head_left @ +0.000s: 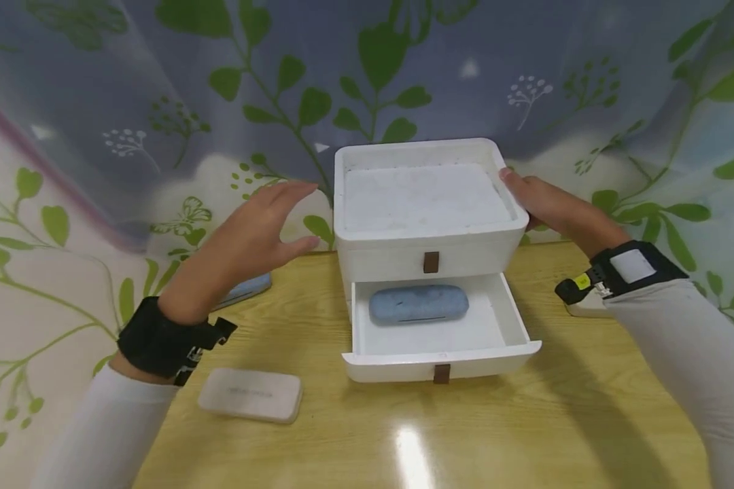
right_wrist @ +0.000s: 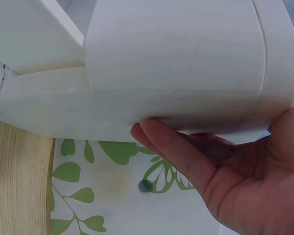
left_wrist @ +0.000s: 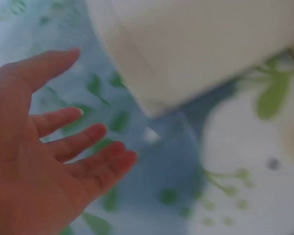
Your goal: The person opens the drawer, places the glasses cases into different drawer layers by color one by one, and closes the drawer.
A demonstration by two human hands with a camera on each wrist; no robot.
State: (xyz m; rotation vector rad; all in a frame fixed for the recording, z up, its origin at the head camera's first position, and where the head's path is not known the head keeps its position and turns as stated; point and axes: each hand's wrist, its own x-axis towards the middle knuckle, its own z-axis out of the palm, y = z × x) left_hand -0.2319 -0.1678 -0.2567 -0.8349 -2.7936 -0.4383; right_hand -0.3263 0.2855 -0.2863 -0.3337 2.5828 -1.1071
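Observation:
A white two-drawer storage box (head_left: 431, 197) stands on the table, its lower drawer (head_left: 495, 326) pulled out. Inside that drawer lies a blue glasses case (head_left: 418, 303). My right hand (head_left: 547, 204) holds the box by its right side, thumb at the top rim and fingers (right_wrist: 174, 147) against the side wall. To the left of the box, my left hand (head_left: 251, 238) hovers in the air, apart from it. Its thumb and fingers are spread and hold nothing, as the left wrist view also shows.
A beige case (head_left: 251, 395) lies on the wooden table (head_left: 318, 448) at front left. Another blue case (head_left: 245, 290) is partly hidden behind the left wrist. A pale object (head_left: 590, 309) shows beneath the right wrist. A leaf-patterned curtain (head_left: 293, 88) hangs close behind the box.

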